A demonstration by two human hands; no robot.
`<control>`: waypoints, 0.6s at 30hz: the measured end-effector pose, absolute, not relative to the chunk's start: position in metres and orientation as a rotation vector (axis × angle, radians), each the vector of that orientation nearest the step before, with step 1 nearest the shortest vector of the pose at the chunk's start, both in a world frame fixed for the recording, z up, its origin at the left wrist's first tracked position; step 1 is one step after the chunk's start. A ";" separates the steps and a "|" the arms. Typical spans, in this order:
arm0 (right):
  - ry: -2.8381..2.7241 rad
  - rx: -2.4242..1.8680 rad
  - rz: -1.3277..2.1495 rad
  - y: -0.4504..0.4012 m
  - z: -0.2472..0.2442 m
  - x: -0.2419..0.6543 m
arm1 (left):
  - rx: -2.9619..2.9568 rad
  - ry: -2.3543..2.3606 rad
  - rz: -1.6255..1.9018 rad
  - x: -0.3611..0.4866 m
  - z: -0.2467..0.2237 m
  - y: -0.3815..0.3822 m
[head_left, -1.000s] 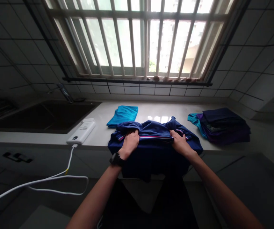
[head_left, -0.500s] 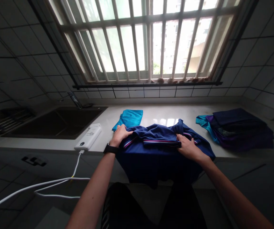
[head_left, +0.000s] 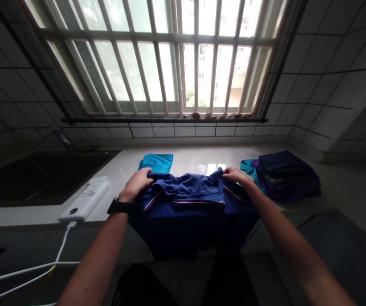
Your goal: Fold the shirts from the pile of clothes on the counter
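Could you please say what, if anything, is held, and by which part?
Left hand and right hand hold the navy striped-trim garment by its far edge.

Garment: matt cloth, smooth, creased. Behind garment: teal cloth, slight sheen. Right of garment: pile, matt cloth. Under garment: counter, glossy, smooth. Left of garment: device, smooth plastic; sink, matt; tap, shiny metal.
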State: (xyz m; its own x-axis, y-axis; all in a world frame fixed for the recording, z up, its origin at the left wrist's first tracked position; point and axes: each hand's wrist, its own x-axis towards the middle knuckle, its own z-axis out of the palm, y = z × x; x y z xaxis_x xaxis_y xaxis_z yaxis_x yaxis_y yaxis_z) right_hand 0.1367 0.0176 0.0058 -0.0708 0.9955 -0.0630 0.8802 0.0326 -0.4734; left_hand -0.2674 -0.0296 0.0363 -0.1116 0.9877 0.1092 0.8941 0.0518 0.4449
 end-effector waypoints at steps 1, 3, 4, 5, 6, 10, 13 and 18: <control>-2.009 -1.948 0.533 0.024 0.009 0.137 | 1.923 2.115 0.644 -0.266 0.044 -0.022; -1.951 -1.980 0.433 0.039 0.020 0.139 | 1.890 2.162 0.767 -0.260 0.063 -0.004; -1.924 -1.987 0.389 0.047 0.027 0.139 | 1.863 2.184 0.834 -0.255 0.073 0.007; -1.896 -1.984 0.338 0.055 0.035 0.139 | 1.827 2.198 0.894 -0.249 0.083 0.018; -1.867 -1.971 0.282 0.063 0.042 0.138 | 1.807 2.204 0.942 -0.243 0.092 0.029; -1.800 -1.870 0.126 0.077 0.055 0.127 | 1.849 2.209 1.088 -0.223 0.106 0.060; -1.900 -1.830 0.107 0.066 0.038 0.117 | 1.967 2.149 0.917 -0.223 0.083 0.060; -2.035 -2.038 0.309 0.034 -0.002 0.111 | 2.135 1.940 0.655 -0.231 0.017 0.025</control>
